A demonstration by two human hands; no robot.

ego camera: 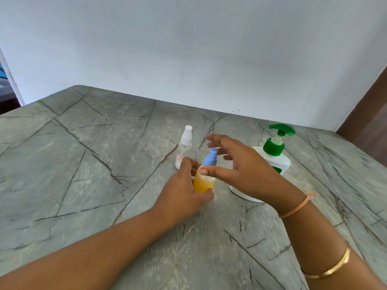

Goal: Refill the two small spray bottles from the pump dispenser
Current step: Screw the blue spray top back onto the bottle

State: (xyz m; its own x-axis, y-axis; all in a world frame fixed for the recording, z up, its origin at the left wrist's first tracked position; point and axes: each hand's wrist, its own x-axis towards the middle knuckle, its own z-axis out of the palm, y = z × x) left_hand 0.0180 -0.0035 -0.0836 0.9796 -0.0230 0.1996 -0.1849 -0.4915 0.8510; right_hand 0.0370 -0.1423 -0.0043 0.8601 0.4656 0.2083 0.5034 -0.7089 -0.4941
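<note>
- A person's left hand (184, 185) grips a small translucent plastic spray bottle of yellow-orange liquid (204, 183). The fingers wrap its lower body, just right of the middle of the grey marble-patterned table (83, 164).
- The right hand (243, 166) hovers around the bottle's blue spray top (210, 159), fingers curved but spread wide and closed on nothing. The thumb tip lies at the bottle's shoulder; whether it touches cannot be told.
- A second small clear plastic spray bottle with a white spray top (184, 147) stands upright just behind the left hand, toward the far edge. Its contents are hard to make out.
- A white plastic pump dispenser with a green pump head (280, 162) stands near the far right corner of the surface, partly hidden by the right hand.
- The held bottle looks light, stiff-walled and smooth, and would likely turn slippery if liquid spills. A firm hold on the body, with the other hand pinching the wider blue collar rather than the thin nozzle, seems the best purchase for unscrewing.
- The dispenser looks heavier and steady on its broad base, so pressing the pump from straight above should keep it from tipping.
</note>
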